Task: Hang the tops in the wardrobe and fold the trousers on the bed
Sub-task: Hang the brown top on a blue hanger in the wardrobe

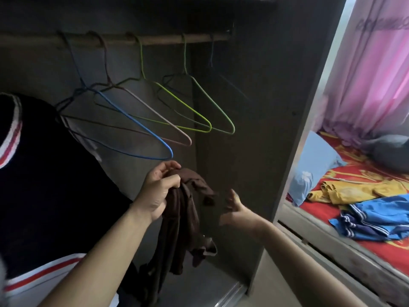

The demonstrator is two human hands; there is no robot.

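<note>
My left hand (158, 191) grips a bunched brown garment (183, 227) by its top, and the cloth hangs down inside the open wardrobe. To its right, my right hand (235, 209) is held out with loose fingers, close to the garment's edge and holding nothing. Above, several empty wire hangers (155, 120), blue, pink and green, hang from the wooden rail (155, 39). A dark top with red and white stripes (44, 173) hangs at the left. On the bed (376, 244) to the right lie a yellow garment (354, 189) and a blue striped one (376, 218).
The wardrobe's side panel (276, 129) stands between the hanging space and the bed. A light blue pillow (314, 167) and a grey bundle (391, 151) lie on the red sheet. A pink curtain (371, 74) hangs behind the bed.
</note>
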